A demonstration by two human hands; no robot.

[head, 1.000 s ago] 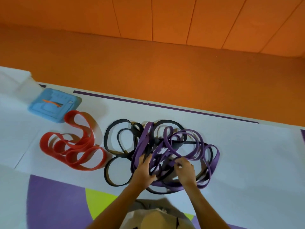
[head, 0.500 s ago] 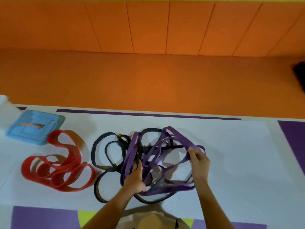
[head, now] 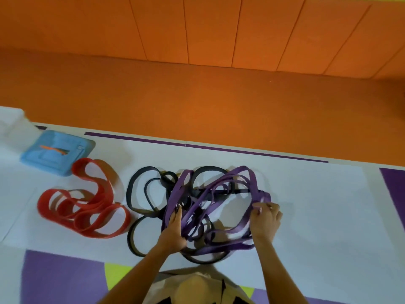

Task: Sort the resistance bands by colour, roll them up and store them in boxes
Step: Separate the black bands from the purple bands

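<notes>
A tangle of purple bands and black bands lies on the white mat in front of me. My right hand grips several purple loops at the tangle's right side and holds them stretched to the right. My left hand rests on the left part of the tangle, fingers among purple strands. A separate pile of red bands lies to the left. A light blue box sits behind the red pile at the far left.
The white mat spreads to the right of the bands. Purple and yellow floor patches lie near me. An orange floor and padded orange wall run behind the mat. My knee shows at the bottom.
My right hand has pulled the purple loops farther right, spreading them out of the tangle. My left hand stays on the pile's left side. The view has shifted slightly.
</notes>
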